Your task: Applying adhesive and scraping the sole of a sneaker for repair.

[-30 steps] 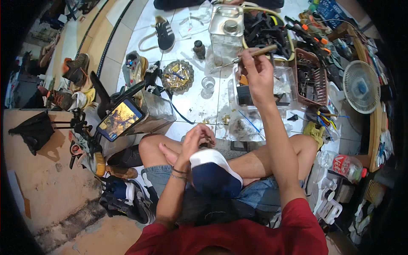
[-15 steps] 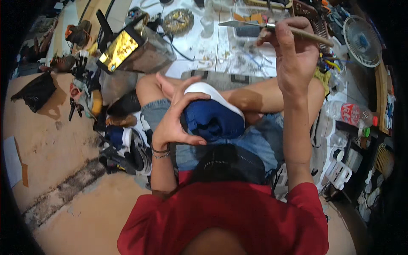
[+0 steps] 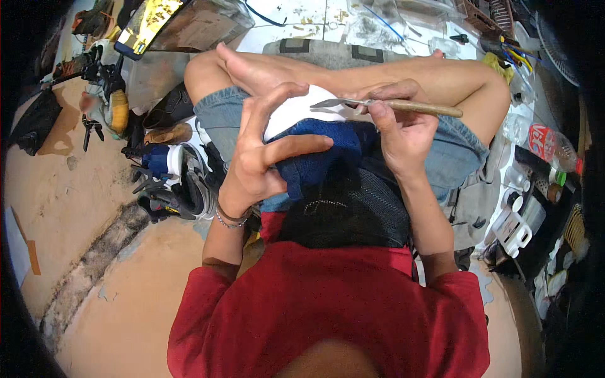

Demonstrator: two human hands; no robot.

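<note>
A blue fabric shoe (image 3: 353, 142) with a white sole (image 3: 299, 113) rests over my lap, its sole side tilted up and away from me. My left hand (image 3: 255, 157) is wrapped round its left side, thumb hidden, one finger along the sole and another across the blue upper. In my right hand (image 3: 406, 135) is a slim knife (image 3: 435, 109) with a wooden handle, pinched between thumb and fingers. Its pointed metal blade lies over the white sole; whether it touches I cannot tell. Black mesh fabric (image 3: 353, 208) covers part of the shoe's near end.
Another blue-and-white shoe (image 3: 161, 160) lies at my left among dark shoes. Clamps (image 3: 94, 126) and a phone (image 3: 148, 28) by a clear box (image 3: 201, 25) are beyond. At right stand a plastic bottle (image 3: 545, 142) and a white container (image 3: 512, 233). A grey mat (image 3: 324, 51) lies ahead.
My right hand has brought the knife down from high on the right to the shoe. The shoe has turned, showing more white sole, and my left hand's grip has shifted. The view has tilted nearer.
</note>
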